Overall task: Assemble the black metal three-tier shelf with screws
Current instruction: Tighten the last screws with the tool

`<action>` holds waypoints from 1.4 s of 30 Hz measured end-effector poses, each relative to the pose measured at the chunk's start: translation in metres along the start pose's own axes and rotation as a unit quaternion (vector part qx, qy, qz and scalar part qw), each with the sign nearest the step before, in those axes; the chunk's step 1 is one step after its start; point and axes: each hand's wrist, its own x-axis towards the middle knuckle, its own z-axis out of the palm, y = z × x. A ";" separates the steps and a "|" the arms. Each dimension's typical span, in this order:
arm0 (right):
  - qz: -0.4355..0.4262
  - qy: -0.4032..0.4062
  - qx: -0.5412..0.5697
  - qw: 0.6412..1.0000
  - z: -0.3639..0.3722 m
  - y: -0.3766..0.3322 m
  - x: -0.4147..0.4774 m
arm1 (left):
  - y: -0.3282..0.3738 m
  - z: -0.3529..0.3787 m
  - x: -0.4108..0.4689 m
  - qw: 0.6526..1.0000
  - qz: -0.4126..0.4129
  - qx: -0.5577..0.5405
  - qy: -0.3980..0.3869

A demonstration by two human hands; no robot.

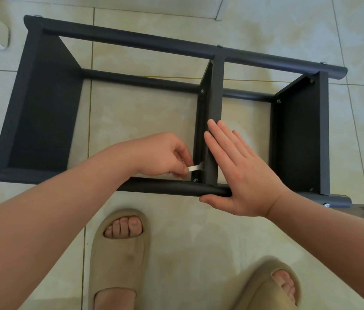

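Shelf (42, 104) nearly done, three tiers (216, 97) mounted; wrench (194, 168) pinched in left grip (165, 155) at middle screw (195, 180); right grip (243, 175) spread flat, holding nothing, bracing; probably only tightening left.

home, tiled floor (176, 242), house slippers (118, 253)

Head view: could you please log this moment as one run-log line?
shelf: on its side on floor | left hand: pinches flat wrench by middle tier | right hand: flat against middle tier

shelf (158, 45) on its side on floor (199, 242), slippers (118, 253) before it
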 end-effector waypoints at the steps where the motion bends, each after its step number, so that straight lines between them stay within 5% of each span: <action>1: 0.000 0.001 0.001 1.000 0.000 0.000 0.000 | 0.001 0.000 0.001 1.000 0.004 0.023 0.013; 6: 0.000 -0.003 -0.002 1.000 0.000 0.000 0.000 | 0.005 0.003 0.004 0.998 0.015 -0.007 0.057; 14: 0.000 0.001 0.000 1.000 0.000 0.000 0.000 | 0.006 0.013 0.009 0.946 -0.060 -0.318 0.031; 24: 0.000 0.004 0.003 1.000 0.001 0.000 0.000 | 0.009 0.021 0.015 0.944 -0.047 -0.306 0.109; 42: -0.002 0.011 0.005 1.000 0.001 0.000 0.000 | 0.014 0.021 0.012 0.940 -0.075 -0.326 0.069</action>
